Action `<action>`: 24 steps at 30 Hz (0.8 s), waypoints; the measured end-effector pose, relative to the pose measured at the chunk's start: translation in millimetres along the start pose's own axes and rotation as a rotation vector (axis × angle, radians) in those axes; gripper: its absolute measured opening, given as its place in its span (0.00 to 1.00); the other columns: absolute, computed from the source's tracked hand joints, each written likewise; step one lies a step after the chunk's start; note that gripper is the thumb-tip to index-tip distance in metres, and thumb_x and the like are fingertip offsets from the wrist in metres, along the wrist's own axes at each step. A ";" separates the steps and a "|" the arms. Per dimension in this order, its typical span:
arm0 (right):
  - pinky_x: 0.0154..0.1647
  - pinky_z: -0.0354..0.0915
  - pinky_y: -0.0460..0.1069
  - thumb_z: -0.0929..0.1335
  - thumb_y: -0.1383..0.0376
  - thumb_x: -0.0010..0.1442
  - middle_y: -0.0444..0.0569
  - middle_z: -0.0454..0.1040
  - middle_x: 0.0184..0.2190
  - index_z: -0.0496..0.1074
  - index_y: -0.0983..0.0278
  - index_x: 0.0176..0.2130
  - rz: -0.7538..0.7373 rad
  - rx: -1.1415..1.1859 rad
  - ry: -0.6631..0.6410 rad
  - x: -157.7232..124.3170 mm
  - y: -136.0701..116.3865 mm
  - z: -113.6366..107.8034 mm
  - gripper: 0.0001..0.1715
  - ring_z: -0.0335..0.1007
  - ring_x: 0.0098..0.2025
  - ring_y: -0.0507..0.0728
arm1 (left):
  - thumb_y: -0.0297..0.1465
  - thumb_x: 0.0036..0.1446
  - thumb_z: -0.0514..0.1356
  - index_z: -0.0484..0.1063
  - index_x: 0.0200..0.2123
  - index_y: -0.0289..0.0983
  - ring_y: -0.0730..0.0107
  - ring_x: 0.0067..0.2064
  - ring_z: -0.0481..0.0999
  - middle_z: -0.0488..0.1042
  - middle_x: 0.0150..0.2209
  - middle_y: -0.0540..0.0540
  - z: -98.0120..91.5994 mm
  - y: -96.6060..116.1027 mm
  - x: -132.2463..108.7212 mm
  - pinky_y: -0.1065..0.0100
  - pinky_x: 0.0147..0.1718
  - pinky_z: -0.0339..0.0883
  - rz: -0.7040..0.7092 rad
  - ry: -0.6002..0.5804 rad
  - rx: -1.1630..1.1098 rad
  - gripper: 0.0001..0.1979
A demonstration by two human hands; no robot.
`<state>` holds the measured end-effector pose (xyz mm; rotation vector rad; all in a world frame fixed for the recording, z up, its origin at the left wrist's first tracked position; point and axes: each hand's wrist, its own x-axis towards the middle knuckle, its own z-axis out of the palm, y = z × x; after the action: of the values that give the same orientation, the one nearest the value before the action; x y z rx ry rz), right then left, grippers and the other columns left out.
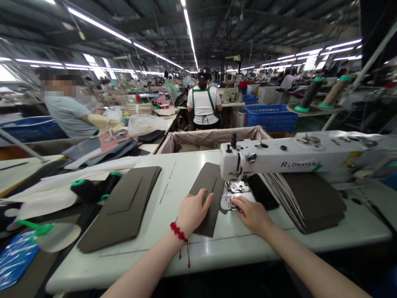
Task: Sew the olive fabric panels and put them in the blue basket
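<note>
My left hand [192, 212], with a red bracelet at the wrist, lies open on an olive-grey fabric piece [208, 219]. Its thumb stands apart from the other fingers. That piece rests on the table just left of the white sewing machine's [263, 153] needle area, and a dark slit-like line runs across it. My right hand [252, 214] is at the metal needle plate [238, 188], its fingers drawn together close to the presser foot. What lies between those fingertips is hidden. Behind this hand, a black flat piece [263, 192] extends under the machine arm.
A stack of olive-grey pieces [124, 207] lies on the left; another stack [313, 203] sits at the right, beneath the machine arm. Black thread cones [85, 190] stand at far left. Beyond the table is a cloth-lined bin [214, 134]. Two co-workers sit or stand farther off.
</note>
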<state>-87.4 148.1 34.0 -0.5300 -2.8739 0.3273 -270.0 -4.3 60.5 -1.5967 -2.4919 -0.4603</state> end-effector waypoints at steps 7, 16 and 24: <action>0.33 0.60 0.49 0.61 0.63 0.64 0.47 0.74 0.41 0.69 0.59 0.45 0.109 0.008 0.003 -39.5 -11.5 -25.3 0.12 0.73 0.37 0.58 | 0.42 0.64 0.53 0.51 0.65 0.39 0.51 0.65 0.53 0.54 0.65 0.40 -2.1 -4.1 -61.3 0.50 0.61 0.52 0.143 -0.118 0.003 0.30; 0.34 0.60 0.48 0.55 0.53 0.69 0.43 0.72 0.32 0.62 0.57 0.40 0.453 0.584 -0.078 -167.3 -41.4 -7.0 0.14 0.71 0.37 0.56 | 0.35 0.67 0.51 0.59 0.61 0.43 0.55 0.63 0.57 0.61 0.60 0.43 -16.1 21.5 -129.3 0.51 0.60 0.56 0.177 -0.206 -0.057 0.20; 0.31 0.57 0.48 0.59 0.55 0.67 0.42 0.70 0.27 0.60 0.59 0.37 0.495 0.605 -0.053 -179.3 -53.2 32.0 0.11 0.70 0.31 0.56 | 0.35 0.67 0.50 0.43 0.67 0.48 0.54 0.68 0.43 0.42 0.68 0.50 -1.4 34.8 -117.4 0.47 0.64 0.43 0.299 -0.231 0.168 0.28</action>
<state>51.9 27.4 -11.1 -1.0915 -2.4484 1.2404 -188.8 -92.2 34.6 -2.0029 -2.3060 -0.0267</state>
